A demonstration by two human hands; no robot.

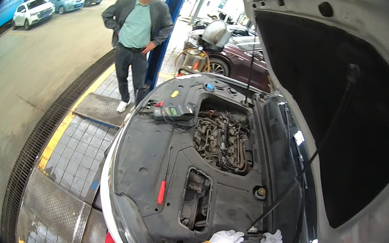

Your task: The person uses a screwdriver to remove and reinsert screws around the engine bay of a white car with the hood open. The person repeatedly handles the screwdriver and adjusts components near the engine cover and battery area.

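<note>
Both my hands wear white knit gloves with yellow cuffs, at the near right corner of an open engine bay. My left hand reaches in from the left, its fingers bent at the end of a dark trim strip. Close by on the right, my right hand curls its fingers over the same strip. The strip runs along the edge of a black plastic engine bay cover. Just beyond my hands is the lower end of a thin black hood strut. My palms and the exact grip are hidden.
The raised hood hangs over the right side. A red-handled screwdriver and a dark tester with cables lie on the cover. The engine is exposed. A person stands beyond the car, near a blue post.
</note>
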